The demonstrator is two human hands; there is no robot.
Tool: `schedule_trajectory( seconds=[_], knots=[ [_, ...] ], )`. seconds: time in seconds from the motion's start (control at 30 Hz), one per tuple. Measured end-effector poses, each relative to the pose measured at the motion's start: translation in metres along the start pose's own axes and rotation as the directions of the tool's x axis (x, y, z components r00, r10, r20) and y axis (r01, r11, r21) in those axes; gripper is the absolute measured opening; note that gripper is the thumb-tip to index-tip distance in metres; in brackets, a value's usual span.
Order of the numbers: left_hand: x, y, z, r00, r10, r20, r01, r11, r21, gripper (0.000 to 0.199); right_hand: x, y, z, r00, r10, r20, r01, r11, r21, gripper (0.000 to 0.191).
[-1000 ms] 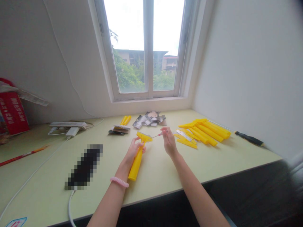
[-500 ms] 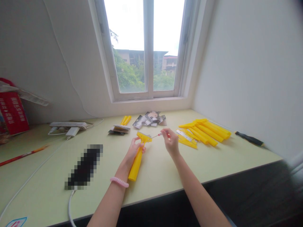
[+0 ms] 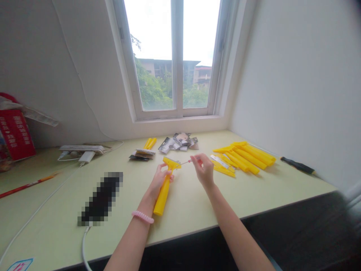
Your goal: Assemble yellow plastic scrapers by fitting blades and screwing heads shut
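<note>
My left hand (image 3: 156, 183) is closed around the neck of a yellow plastic scraper (image 3: 161, 197), whose wide head points away from me and whose handle slants back toward the desk edge. Between the fingers of my right hand (image 3: 205, 172) is a small screwdriver (image 3: 186, 162) with a thin metal shaft and a reddish handle, mostly covered by the fingers. Its tip meets the right side of the scraper's head; the exact contact is too small to make out. Right of that hand lies a pile of yellow scraper handles (image 3: 245, 156) with flat yellow pieces (image 3: 224, 169).
A larger black-handled screwdriver (image 3: 297, 165) lies by the right wall. Printed packets (image 3: 179, 143) and a small stack of cards (image 3: 141, 155) sit toward the window. At left are a pixelated dark object (image 3: 100, 199) with a white cable, a power strip (image 3: 81, 150) and a red pencil (image 3: 26, 187).
The fingers of my right hand have shifted slightly on the screwdriver, showing more of its reddish handle. My left hand and the scraper have stayed nearly still.
</note>
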State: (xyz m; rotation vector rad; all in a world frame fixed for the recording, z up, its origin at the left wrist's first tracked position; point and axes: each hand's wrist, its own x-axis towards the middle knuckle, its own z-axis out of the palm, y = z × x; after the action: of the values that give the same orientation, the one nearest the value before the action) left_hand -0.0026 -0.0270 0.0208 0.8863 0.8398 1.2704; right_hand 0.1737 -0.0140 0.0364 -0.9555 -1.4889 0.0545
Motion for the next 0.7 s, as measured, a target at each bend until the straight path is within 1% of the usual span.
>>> schedule_trajectory(
  seconds=[0.07, 0.17, 0.23, 0.4, 0.47, 0.57, 0.7],
  knots=[
    [-0.0004, 0.0003, 0.0001, 1.0, 0.003, 0.003, -0.003, 1.0, 0.005, 0.048, 0.0002, 0.001, 0.0002, 1.0, 0.013, -0.006, -0.013, 1.0, 0.006, 0.018],
    [-0.0002, 0.0009, -0.0006, 1.0, 0.004, -0.017, -0.004, 1.0, -0.002, 0.049, 0.0015, 0.002, -0.0003, 0.999, -0.007, 0.045, 0.005, 0.998, 0.061, 0.014],
    [-0.0002, 0.0014, -0.001, 1.0, 0.01, -0.024, -0.01, 1.0, -0.011, 0.049, 0.0026, 0.0022, -0.001, 0.997, -0.028, 0.067, 0.023, 0.997, 0.078, 0.016],
    [-0.0008, 0.0024, -0.0004, 0.999, 0.014, -0.032, -0.015, 0.999, -0.036, 0.049, 0.0038, 0.0005, -0.0025, 0.996, -0.04, 0.076, 0.034, 0.996, 0.078, 0.022],
    [-0.0007, 0.0025, 0.0001, 0.999, 0.011, -0.037, -0.013, 0.998, -0.054, 0.05, 0.0032, -0.0006, -0.0026, 0.998, -0.034, 0.055, 0.031, 0.997, 0.065, 0.021],
    [-0.0002, 0.0023, 0.0006, 0.999, 0.001, -0.034, -0.003, 0.998, -0.071, 0.051, 0.002, -0.0006, -0.002, 1.0, -0.008, -0.012, 0.008, 1.0, 0.005, 0.017],
    [-0.0015, 0.0027, 0.002, 1.0, -0.001, -0.025, 0.0, 0.999, -0.04, 0.05, 0.0013, 0.0025, -0.0003, 0.998, 0.039, -0.048, -0.041, 0.998, -0.048, 0.023]
  ],
)
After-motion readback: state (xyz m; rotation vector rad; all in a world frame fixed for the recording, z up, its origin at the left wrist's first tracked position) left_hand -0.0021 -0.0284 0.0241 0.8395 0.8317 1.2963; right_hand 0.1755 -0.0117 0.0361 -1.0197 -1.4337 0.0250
